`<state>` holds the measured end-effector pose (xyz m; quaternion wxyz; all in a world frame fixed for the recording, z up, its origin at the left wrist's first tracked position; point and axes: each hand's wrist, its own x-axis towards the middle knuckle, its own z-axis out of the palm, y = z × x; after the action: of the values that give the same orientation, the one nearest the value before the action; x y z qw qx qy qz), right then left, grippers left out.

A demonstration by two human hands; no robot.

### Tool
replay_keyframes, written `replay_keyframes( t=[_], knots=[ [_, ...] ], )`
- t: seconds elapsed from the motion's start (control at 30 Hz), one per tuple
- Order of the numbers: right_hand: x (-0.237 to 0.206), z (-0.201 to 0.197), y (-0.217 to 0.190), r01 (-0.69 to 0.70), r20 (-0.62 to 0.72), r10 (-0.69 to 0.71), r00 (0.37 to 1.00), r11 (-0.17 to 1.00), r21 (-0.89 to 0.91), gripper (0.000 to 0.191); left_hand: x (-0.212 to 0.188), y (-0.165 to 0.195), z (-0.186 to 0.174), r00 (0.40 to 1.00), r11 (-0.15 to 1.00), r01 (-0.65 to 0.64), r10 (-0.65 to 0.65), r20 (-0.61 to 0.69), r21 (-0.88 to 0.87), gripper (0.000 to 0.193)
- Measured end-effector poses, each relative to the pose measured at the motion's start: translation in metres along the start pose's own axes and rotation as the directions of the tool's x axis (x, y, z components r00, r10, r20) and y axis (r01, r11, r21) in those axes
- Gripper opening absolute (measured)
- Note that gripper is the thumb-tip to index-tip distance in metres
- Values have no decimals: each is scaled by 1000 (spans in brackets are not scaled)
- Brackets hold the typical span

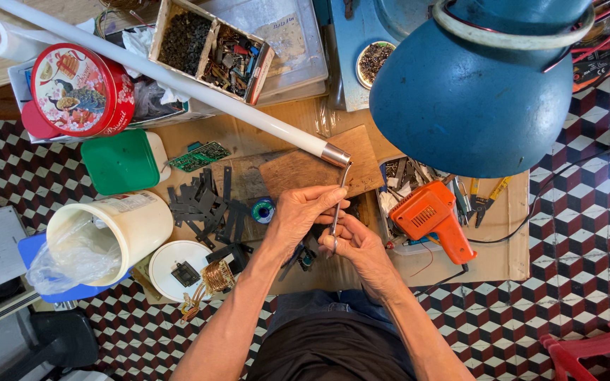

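My left hand and my right hand meet over the low workboard, both pinching a slim metal tool with a bent tip, like tweezers or pliers. Its tip reaches up to the metal end cap of a long white fluorescent tube that runs diagonally from the upper left. The left fingers hold the tool's upper shaft, while the right fingers grip its lower end. A small wooden board lies just beyond the hands.
A blue lamp shade hangs at upper right. An orange soldering gun and pliers lie to the right. Left are black metal strips, a solder spool, a white bucket, a green container, a red tin and component trays.
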<state>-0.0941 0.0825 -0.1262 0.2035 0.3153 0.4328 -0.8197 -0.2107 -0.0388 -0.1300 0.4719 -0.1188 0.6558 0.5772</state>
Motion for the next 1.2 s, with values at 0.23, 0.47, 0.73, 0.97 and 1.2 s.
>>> replay_keyframes(
  t=[0.23, 0.47, 0.73, 0.97, 1.2],
  knots=[
    [1, -2, 1, 24, 8, -24, 1000, 1000, 3, 55, 5, -1, -4, 996, 995, -83, 81, 35, 63, 41],
    [2, -1, 0, 13, 9, -12, 1000, 999, -47, 57, 7, 0, -7, 995, 994, -87, 84, 50, 69, 37],
    [5, -6, 4, -5, 10, 6, 1000, 995, -103, 49, 9, -2, -7, 994, 995, -99, 97, 47, 30, 35],
    [9, -11, 14, -14, -6, 13, 1000, 991, -130, 37, 8, -1, -5, 998, 998, -56, 55, 20, 26, 36],
    [8, -11, 15, -6, 24, 9, 1000, 993, -115, 30, 9, -2, -5, 996, 997, -77, 77, 37, 12, 36]
  ],
)
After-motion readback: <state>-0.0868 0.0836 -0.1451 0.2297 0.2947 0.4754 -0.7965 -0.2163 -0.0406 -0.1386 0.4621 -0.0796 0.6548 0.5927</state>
